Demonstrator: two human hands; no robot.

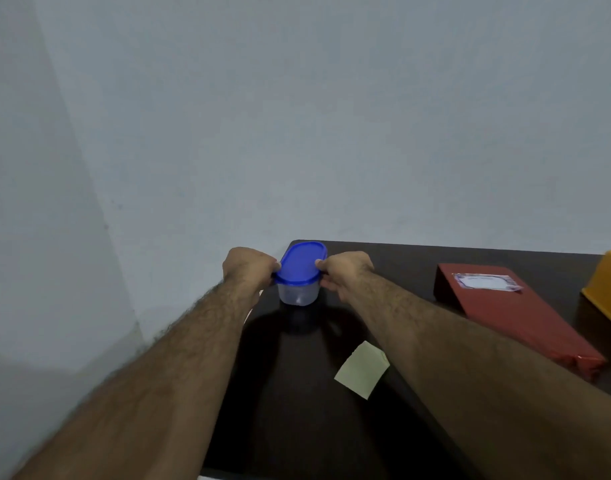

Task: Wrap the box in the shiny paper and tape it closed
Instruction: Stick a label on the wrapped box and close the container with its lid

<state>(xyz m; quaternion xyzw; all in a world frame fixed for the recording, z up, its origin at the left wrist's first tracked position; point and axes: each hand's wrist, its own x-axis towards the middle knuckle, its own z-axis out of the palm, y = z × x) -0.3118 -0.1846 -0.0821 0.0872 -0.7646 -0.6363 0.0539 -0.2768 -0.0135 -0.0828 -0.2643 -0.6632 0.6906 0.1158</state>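
Observation:
A small clear plastic box (297, 293) with a blue oval lid (301, 262) is at the far left corner of the dark table (297, 410). My left hand (249, 267) grips the lid's left edge and my right hand (343, 271) grips its right edge, fingers curled around the rim. Whether the box rests on the table or is held just above it cannot be told. No shiny paper or tape is in view.
A pale green square of paper (362, 370) lies on the table near my right forearm. A red flat book with a white label (504, 313) lies to the right. A yellow object (608, 289) is at the right edge. Grey walls stand behind and left.

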